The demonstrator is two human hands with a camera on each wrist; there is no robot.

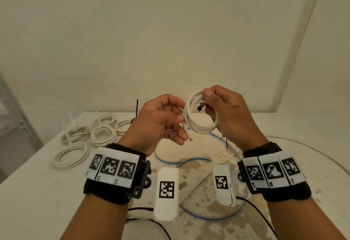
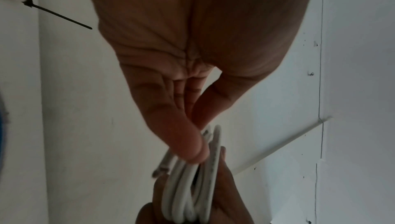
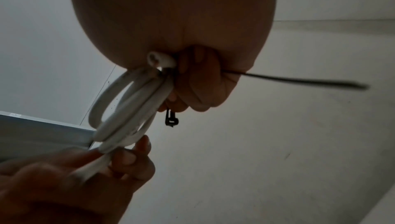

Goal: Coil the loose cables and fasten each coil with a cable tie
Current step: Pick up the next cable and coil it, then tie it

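A white cable coil (image 1: 198, 115) hangs in the air above the table, held between both hands. My right hand (image 1: 223, 107) grips its right side with fingers curled through the loops, and a black cable tie (image 3: 171, 121) is caught in the same grip, its tail (image 3: 299, 79) sticking out past the fingers. My left hand (image 1: 166, 120) pinches the coil's left side near the two loose cable ends (image 1: 189, 137). In the left wrist view the thumb presses the coil (image 2: 192, 193) against the fingers.
Several tied white coils (image 1: 102, 133) lie at the table's back left, one with a black tie (image 1: 136, 108) standing up. A blue-edged flat cable (image 1: 189, 161) loops on the stained table (image 1: 37, 192) under my hands. Walls stand close behind and to the right.
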